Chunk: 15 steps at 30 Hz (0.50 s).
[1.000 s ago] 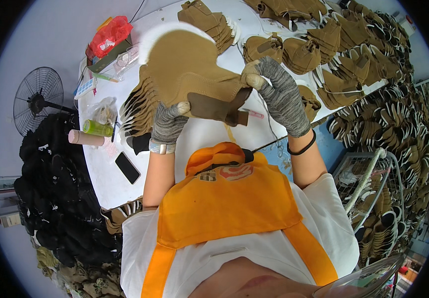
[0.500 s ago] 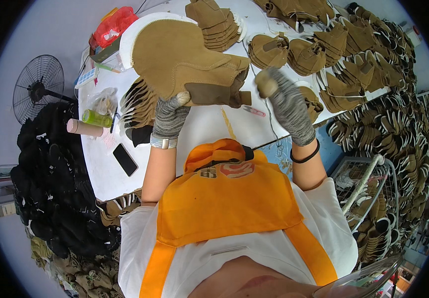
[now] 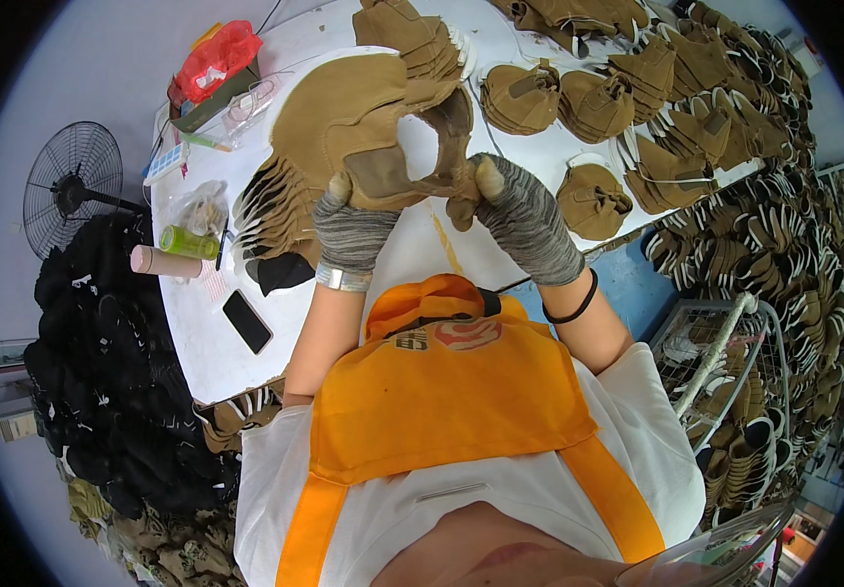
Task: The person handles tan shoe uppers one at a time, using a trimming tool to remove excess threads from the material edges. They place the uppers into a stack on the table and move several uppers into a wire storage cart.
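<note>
Tan shoe upper [image 3: 324, 108] held clear of the white table [image 3: 195, 333], 12 o'clock from the chest. Left hand [image 3: 355, 235] pinches its lower edge, thumb on top; right hand [image 3: 530, 220] grips the collar end, likely to keep the opening spread. Fanned stack [image 3: 280, 205] at 8 o'clock crowds the left hand; phone [image 3: 247, 321] at 7. Another stack [image 3: 590, 207], right hand's 3 o'clock, limits elbow room.
</note>
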### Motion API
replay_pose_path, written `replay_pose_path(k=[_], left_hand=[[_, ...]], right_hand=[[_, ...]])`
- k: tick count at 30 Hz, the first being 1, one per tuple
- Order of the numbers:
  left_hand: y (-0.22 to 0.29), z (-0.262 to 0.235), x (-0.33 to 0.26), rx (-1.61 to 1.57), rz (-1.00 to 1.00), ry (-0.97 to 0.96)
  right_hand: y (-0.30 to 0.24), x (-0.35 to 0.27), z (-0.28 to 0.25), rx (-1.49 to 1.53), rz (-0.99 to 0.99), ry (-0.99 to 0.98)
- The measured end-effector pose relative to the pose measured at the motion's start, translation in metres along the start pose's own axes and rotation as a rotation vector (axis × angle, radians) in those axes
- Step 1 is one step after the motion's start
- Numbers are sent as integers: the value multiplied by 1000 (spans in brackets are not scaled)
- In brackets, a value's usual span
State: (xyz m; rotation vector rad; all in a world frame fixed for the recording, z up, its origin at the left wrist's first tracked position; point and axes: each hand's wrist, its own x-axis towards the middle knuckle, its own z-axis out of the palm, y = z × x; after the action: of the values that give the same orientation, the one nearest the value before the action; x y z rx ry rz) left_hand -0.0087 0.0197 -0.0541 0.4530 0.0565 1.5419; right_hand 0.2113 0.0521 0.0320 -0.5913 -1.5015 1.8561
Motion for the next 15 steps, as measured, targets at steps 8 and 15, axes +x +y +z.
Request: replay_pose_path(k=[8,15], left_hand=[[-5,-31,7,922,229,97],[-6,-66,4,1180,301,298]], right_hand=[[13,6,0,96,39,24],[61,11,-27,128,286,201]])
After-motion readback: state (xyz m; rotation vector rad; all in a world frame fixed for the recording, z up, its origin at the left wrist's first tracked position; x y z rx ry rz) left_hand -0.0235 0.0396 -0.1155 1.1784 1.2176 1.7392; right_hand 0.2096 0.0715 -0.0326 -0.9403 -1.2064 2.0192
